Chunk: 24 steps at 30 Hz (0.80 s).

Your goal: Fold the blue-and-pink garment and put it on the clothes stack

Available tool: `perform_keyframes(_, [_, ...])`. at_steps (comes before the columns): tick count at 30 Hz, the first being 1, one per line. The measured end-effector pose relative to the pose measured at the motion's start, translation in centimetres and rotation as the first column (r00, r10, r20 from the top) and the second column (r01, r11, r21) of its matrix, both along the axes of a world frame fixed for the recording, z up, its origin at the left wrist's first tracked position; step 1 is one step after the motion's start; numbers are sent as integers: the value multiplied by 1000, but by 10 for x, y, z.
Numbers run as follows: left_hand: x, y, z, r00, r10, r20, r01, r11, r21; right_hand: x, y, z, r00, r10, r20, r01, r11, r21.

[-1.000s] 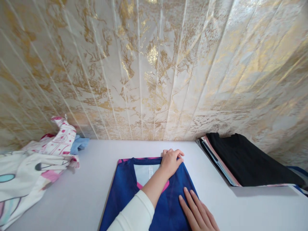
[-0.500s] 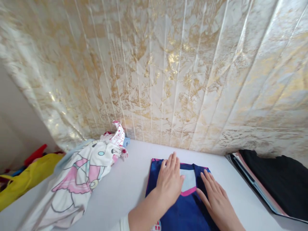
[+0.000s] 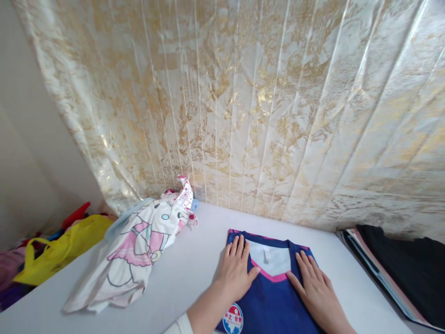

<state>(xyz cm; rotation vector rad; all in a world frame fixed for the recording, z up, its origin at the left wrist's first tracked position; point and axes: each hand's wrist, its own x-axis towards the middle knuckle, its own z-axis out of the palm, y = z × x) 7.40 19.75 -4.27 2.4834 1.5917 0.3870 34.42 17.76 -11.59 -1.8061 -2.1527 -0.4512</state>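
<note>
A folded dark blue shirt (image 3: 274, 297) with a pink V-neck trim and a round badge lies on the white table (image 3: 187, 273) in front of me. My left hand (image 3: 234, 271) rests flat on the shirt's left shoulder, fingers stretched out. My right hand (image 3: 314, 290) lies flat on the right shoulder, fingers together and extended. Neither hand holds anything.
A heap of white cartoon-print clothes (image 3: 139, 246) lies at the left of the table. A stack of folded garments with a black one on top (image 3: 399, 273) sits at the right. A yellow bag (image 3: 59, 253) is beyond the table's left edge. A gold-patterned curtain (image 3: 243, 116) hangs behind.
My left hand left the collar and now lies flat on the shirt's left side. My right hand slid up toward the collar. The view swung left, showing the yellow bag.
</note>
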Motion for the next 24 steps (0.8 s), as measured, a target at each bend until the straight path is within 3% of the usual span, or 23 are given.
perform_keyframes(8, [5, -14, 6, 999, 28, -22, -28, 1000, -5, -6, 2, 14, 965, -176, -194, 168, 984, -53])
perform_keyframes(12, [-3, -29, 12, 996, 34, -78, -35, 999, -11, -11, -10, 25, 970, -110, -215, 108, 994, -18])
perform_keyframes(19, [-10, -30, 2, 995, 58, -81, -54, 998, 44, -26, -24, 37, 972, -149, -180, 118, 978, -173])
perform_keyframes(24, [-23, -28, 6, 991, 134, -10, -133, 990, 46, -15, -22, 39, 943, -147, -300, 110, 984, -139])
